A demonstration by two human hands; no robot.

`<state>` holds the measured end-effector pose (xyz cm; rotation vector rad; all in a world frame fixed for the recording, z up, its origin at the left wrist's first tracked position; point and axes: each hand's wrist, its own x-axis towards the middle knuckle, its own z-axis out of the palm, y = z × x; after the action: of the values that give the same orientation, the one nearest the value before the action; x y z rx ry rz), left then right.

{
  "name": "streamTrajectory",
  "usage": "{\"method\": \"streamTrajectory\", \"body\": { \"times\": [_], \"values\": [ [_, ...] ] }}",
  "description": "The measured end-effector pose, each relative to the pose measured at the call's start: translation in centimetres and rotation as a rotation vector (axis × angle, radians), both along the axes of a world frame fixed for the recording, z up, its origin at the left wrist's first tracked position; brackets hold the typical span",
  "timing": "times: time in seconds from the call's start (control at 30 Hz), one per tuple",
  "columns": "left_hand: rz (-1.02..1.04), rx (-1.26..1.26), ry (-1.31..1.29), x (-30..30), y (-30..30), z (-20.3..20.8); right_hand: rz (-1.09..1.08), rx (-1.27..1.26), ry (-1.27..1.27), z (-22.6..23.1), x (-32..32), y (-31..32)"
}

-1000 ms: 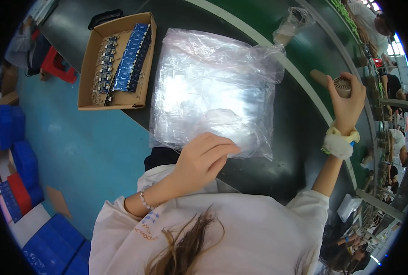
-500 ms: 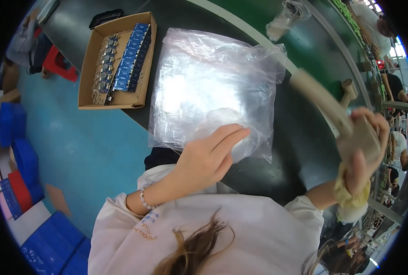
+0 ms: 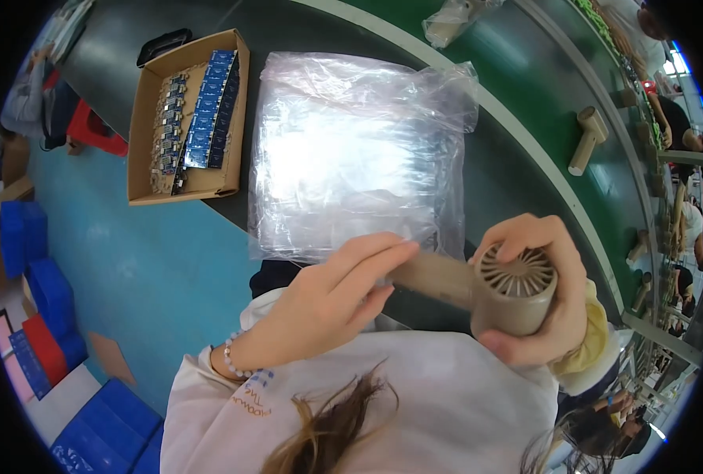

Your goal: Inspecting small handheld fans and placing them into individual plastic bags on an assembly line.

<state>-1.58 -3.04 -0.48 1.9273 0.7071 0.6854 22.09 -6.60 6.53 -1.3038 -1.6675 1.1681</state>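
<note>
My right hand [image 3: 545, 288] is wrapped round the head of a beige handheld fan [image 3: 513, 304], whose slatted grille faces up. Its handle points left, and the tip reaches between the fingers and thumb of my left hand [image 3: 331, 296]. That hand is closed on thin clear plastic, seemingly a small bag, largely hidden by my fingers and hard to tell from the film behind. Just beyond lies a stack of clear plastic bags [image 3: 343, 150], shiny with glare, on the dark table.
A cardboard box [image 3: 142, 158] with blue circuit boards [image 3: 211, 110] and small parts stands at the left, by a black tray [image 3: 164, 47]. On the green conveyor [image 3: 541, 103] lie another beige fan [image 3: 588, 138] and a bagged one [image 3: 450, 24]. People sit along the right.
My right hand has brought the fan inward from the right, its handle swinging down towards my left hand. The left hand has stayed near the front of the bag stack. Another fan shows on the conveyor.
</note>
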Motion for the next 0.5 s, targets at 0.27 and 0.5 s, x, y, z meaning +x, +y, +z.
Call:
{"method": "streamTrajectory", "body": {
  "times": [0.27,0.5],
  "values": [
    [-0.046,0.109,-0.123,0.4,-0.1,-0.5,-0.044,-0.045,0.166,-1.6,-1.5,0.1],
    [-0.133,0.054,-0.267,0.3,-0.1,0.2,0.015,-0.159,0.276,-0.4,-0.3,-0.4]
  ]
}}
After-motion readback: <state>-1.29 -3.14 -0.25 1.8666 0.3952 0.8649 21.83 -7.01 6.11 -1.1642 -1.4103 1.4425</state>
